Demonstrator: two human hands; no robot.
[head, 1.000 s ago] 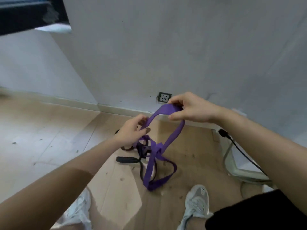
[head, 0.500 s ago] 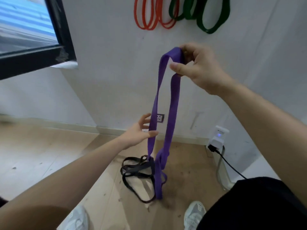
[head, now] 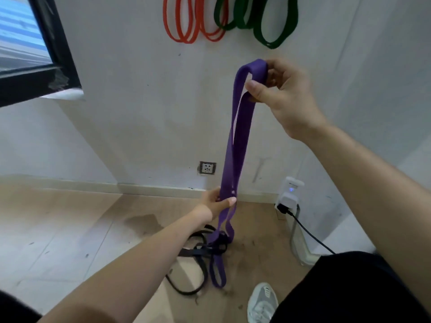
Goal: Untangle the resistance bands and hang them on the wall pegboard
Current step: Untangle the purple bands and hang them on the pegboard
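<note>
While the purple band (head: 235, 141) hangs nearly vertical, its long axis runs from the right hand (head: 282, 99), which pinches the top fold high by the wall, down to the tangle with the black band (head: 198, 252) on the floor (head: 70, 229). The left hand (head: 217, 202), nearer that tangle, closes thumb and fingers (head: 215, 194) round both strands just above it.

It seems a plain room of a home, used for exercise: a white wall (head: 140, 101) with a low socket (head: 207, 168) and baseboard (head: 151, 188), a wood-look floor (head: 70, 229), a black-framed window (head: 58, 50) at upper left, orange bands (head: 186, 26) and green bands (head: 268, 26) hanging at the top
</note>
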